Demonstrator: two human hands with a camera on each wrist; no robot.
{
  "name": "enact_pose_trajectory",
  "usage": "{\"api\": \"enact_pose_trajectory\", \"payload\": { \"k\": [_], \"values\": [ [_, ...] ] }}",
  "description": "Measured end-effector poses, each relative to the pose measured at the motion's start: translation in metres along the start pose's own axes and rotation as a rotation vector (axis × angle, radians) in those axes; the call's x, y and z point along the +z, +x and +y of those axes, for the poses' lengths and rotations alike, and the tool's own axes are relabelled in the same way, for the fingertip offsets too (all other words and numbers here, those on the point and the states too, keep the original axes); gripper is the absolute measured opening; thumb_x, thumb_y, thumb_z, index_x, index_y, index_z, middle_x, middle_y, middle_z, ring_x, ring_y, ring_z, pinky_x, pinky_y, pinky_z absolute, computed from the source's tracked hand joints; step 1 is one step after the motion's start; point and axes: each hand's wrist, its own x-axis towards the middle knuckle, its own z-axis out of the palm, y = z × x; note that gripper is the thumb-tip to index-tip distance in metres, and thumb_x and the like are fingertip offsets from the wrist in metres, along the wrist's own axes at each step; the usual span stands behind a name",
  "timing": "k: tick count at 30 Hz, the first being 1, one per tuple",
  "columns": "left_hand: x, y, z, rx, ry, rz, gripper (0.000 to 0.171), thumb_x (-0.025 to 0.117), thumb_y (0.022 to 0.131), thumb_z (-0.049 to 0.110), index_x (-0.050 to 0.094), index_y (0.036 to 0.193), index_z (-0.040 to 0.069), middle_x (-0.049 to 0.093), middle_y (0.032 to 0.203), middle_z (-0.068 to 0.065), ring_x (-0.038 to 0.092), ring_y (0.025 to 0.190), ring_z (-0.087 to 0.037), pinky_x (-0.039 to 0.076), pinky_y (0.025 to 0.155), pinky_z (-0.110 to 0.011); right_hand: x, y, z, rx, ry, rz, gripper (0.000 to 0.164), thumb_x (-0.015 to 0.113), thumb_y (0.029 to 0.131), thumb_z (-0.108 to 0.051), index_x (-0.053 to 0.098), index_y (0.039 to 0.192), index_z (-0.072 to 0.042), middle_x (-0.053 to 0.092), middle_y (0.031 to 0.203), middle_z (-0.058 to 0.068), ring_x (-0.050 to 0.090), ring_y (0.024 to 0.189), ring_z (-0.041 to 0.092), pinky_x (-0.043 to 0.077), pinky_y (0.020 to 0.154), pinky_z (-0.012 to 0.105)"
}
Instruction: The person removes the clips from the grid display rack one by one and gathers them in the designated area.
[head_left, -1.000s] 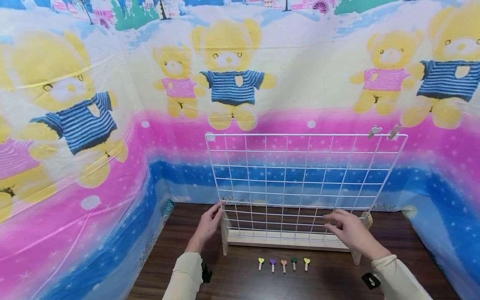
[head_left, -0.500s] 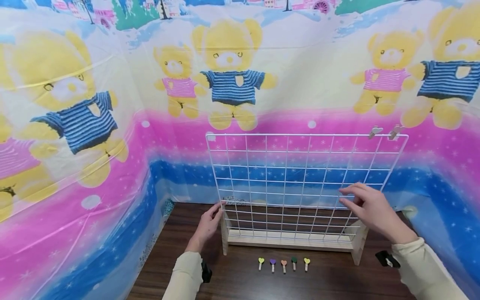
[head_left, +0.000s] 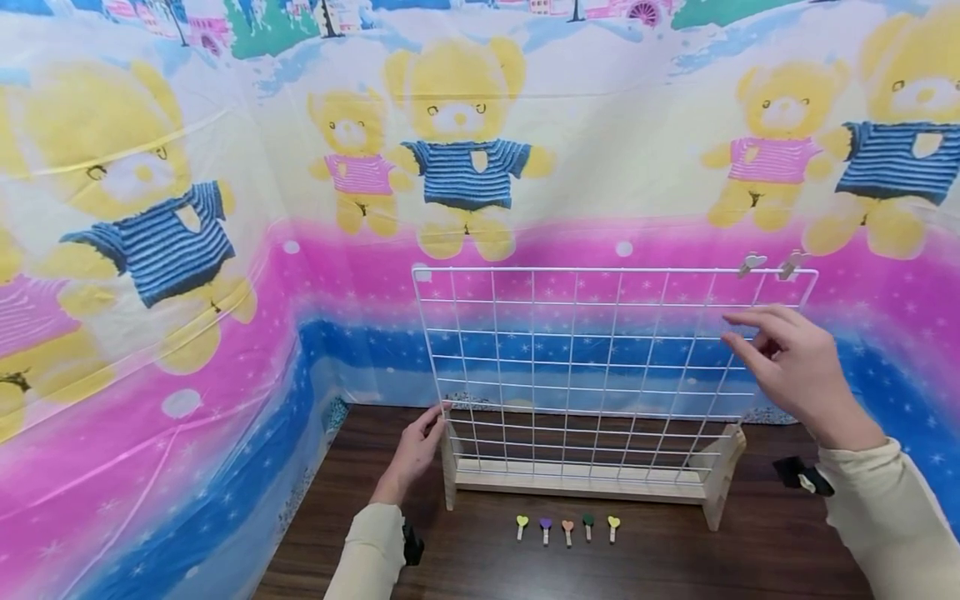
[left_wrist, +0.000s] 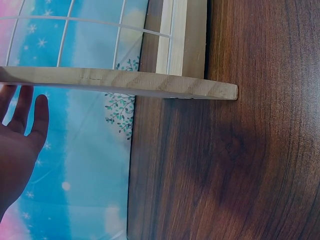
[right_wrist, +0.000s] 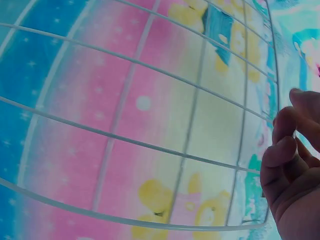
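A white wire grid [head_left: 573, 335] stands upright in a pale wooden base [head_left: 577, 485]. My left hand [head_left: 412, 454] is at the grid's left edge, its fingertips at the top of the wooden side leg [head_left: 449, 467]. In the left wrist view its fingers [left_wrist: 40, 117] reach up to that leg, relaxed, with the tips partly hidden. In front of the grid's upper right part is my right hand [head_left: 795, 367], thumb and forefinger apart with nothing visible between them. Just above it, a white heart clothespin [head_left: 752, 264] and a pinkish clothespin [head_left: 792, 265] sit on the top wire.
Several small heart clothespins lie in a row before the base, among them a purple one [head_left: 546, 529], an orange one [head_left: 567, 532] and a dark green one [head_left: 588, 525]. The dark wood table [head_left: 465, 567] meets a bear-print cloth [head_left: 600, 167] behind and at both sides.
My right hand has risen and moved right, from low before the grid to just below the two clothespins on the top wire. The left hand has stayed in place.
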Motion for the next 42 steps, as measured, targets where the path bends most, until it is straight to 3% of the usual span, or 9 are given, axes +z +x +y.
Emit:
{"api": "enact_pose_trajectory", "payload": {
  "k": [8, 16, 18, 25, 32, 37, 39, 42],
  "values": [
    [0.000, 0.000, -0.001, -0.021, -0.001, 0.001, 0.034, 0.048, 0.100, 0.015, 0.055, 0.134, 0.011, 0.051, 0.136, -0.012, 0.051, 0.116, -0.026, 0.043, 0.091, -0.046, -0.009, 0.019, 0.000, 0.050, 0.063, 0.132, 0.038, 0.075, 0.074, 0.009, 0.069, 0.110, 0.000, 0.062, 0.104, 0.015, 0.044, 0.066, -0.008, 0.036, 0.060, 0.007],
    [0.000, 0.000, -0.002, -0.023, -0.020, -0.002, 0.034, 0.049, 0.100, 0.015, 0.055, 0.134, 0.013, 0.049, 0.138, -0.015, 0.049, 0.117, -0.027, 0.043, 0.092, -0.047, -0.015, 0.038, -0.001, 0.146, 0.087, 0.209, 0.037, 0.073, 0.079, 0.004, 0.068, 0.115, -0.002, 0.059, 0.108, 0.013, 0.046, 0.063, -0.014, 0.037, 0.063, 0.004],
    [-0.001, -0.001, -0.002, -0.018, -0.020, -0.006, 0.034, 0.049, 0.100, 0.017, 0.055, 0.134, 0.014, 0.047, 0.139, -0.017, 0.049, 0.117, -0.028, 0.043, 0.091, -0.046, -0.016, 0.043, -0.001, 0.144, 0.074, 0.207, 0.036, 0.072, 0.079, 0.003, 0.068, 0.114, -0.001, 0.059, 0.108, 0.014, 0.046, 0.066, -0.015, 0.036, 0.065, 0.004],
    [-0.002, -0.002, -0.004, 0.108, 0.020, -0.001, 0.034, 0.047, 0.101, 0.022, 0.056, 0.133, 0.014, 0.049, 0.134, -0.024, 0.052, 0.113, -0.027, 0.047, 0.084, -0.043, -0.018, 0.053, -0.004, 0.170, 0.049, 0.167, 0.032, 0.068, 0.085, -0.003, 0.066, 0.117, -0.001, 0.060, 0.103, 0.014, 0.044, 0.063, -0.018, 0.035, 0.066, 0.006],
    [-0.001, -0.001, -0.001, -0.010, -0.018, -0.013, 0.035, 0.047, 0.101, 0.020, 0.054, 0.135, 0.014, 0.046, 0.140, -0.016, 0.048, 0.120, -0.029, 0.042, 0.092, -0.049, -0.017, 0.056, -0.002, 0.225, 0.054, 0.117, 0.028, 0.064, 0.090, -0.008, 0.066, 0.117, -0.002, 0.059, 0.088, 0.004, 0.047, 0.053, -0.012, 0.035, 0.050, 0.008],
    [0.000, 0.000, -0.003, -0.018, -0.019, -0.006, 0.035, 0.048, 0.100, 0.020, 0.054, 0.134, 0.014, 0.047, 0.139, -0.015, 0.049, 0.119, -0.029, 0.043, 0.091, -0.047, -0.017, 0.060, 0.000, 0.311, 0.052, 0.059, 0.030, 0.061, 0.093, -0.019, 0.066, 0.120, -0.006, 0.058, 0.079, -0.010, 0.049, 0.048, -0.006, 0.036, 0.043, 0.014],
    [0.000, 0.000, -0.004, -0.018, -0.017, -0.006, 0.035, 0.048, 0.100, 0.020, 0.054, 0.134, 0.014, 0.047, 0.139, -0.016, 0.049, 0.118, -0.029, 0.043, 0.091, -0.047, -0.017, 0.061, 0.000, 0.335, 0.053, 0.035, 0.031, 0.060, 0.094, -0.021, 0.065, 0.120, -0.006, 0.059, 0.078, -0.010, 0.050, 0.048, -0.005, 0.037, 0.042, 0.015],
    [-0.001, 0.000, -0.003, -0.020, -0.013, -0.009, 0.035, 0.048, 0.101, 0.020, 0.054, 0.135, 0.015, 0.046, 0.140, -0.016, 0.048, 0.120, -0.028, 0.043, 0.092, -0.048, -0.017, 0.063, 0.000, 0.338, 0.035, 0.014, 0.029, 0.060, 0.094, -0.021, 0.066, 0.117, -0.005, 0.064, 0.078, 0.000, 0.049, 0.047, -0.006, 0.037, 0.042, 0.016]
  ]
}}
